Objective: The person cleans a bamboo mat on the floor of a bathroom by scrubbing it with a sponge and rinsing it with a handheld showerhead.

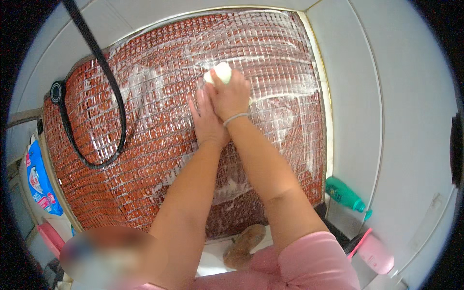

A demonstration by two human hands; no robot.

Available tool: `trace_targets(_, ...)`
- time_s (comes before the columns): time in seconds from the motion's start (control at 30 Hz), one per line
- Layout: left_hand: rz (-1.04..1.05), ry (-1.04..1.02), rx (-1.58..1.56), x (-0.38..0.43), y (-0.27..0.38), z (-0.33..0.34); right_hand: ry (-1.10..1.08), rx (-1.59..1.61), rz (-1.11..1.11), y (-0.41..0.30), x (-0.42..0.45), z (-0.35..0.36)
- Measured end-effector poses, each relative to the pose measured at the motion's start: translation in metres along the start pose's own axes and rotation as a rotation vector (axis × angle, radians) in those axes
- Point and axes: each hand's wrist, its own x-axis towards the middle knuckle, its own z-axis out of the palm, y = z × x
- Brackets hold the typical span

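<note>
My right hand, with a pale band at the wrist, grips a white rounded object whose exact kind I cannot tell; its underside is hidden. That object rests against a large red-brown mat of small linked tiles. Pressed against the right hand on its left side, my left hand lies on the mat with its fingers spread and nothing visible in it. The mat is wet, with whitish foam streaks mostly over its right and upper parts.
A black shower hose with its shower head loops over the mat's left side. A blue printed packet stands at left. At right are a green bottle, a pink bottle and the pale wall. Brown footwear shows below.
</note>
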Motion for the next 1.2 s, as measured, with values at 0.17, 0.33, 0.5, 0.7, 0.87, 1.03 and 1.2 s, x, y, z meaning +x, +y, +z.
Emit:
trace_targets(0.17, 0.209, -0.041, -0.287, -0.124, -0.06, 0.023, 0.273, 0.026, 0.699, 0.06, -0.046, -0.044)
trace_targets(0.33, 0.013, -0.478, -0.191, -0.194, -0.169, 0.003, 0.174, -0.374, 1.059, 0.151, -0.133, -0.108)
trace_targets(0.5, -0.091, -0.223, -0.008, -0.247, -0.261, 0.035, 0.165, -0.088, 0.744, -0.016, -0.129, -0.054)
trace_targets(0.7, -0.116, -0.111, -0.057, -0.244, -0.265, 0.048, -0.17, 0.206, -0.187, -0.26, -0.189, -0.027)
trace_targets(0.87, -0.097, -0.078, -0.066, -0.24, -0.26, 0.047, -0.177, 0.37, 0.932, -0.156, -0.207, -0.064)
trace_targets(1.03, 0.027, -0.019, -0.097, -0.208, -0.22, 0.039, 0.206, -0.323, 0.945, 0.054, -0.269, -0.131)
trace_targets(1.2, -0.004, 0.023, -0.098, -0.2, -0.215, 0.049, 0.1, 0.013, 0.966, -0.085, -0.293, -0.099)
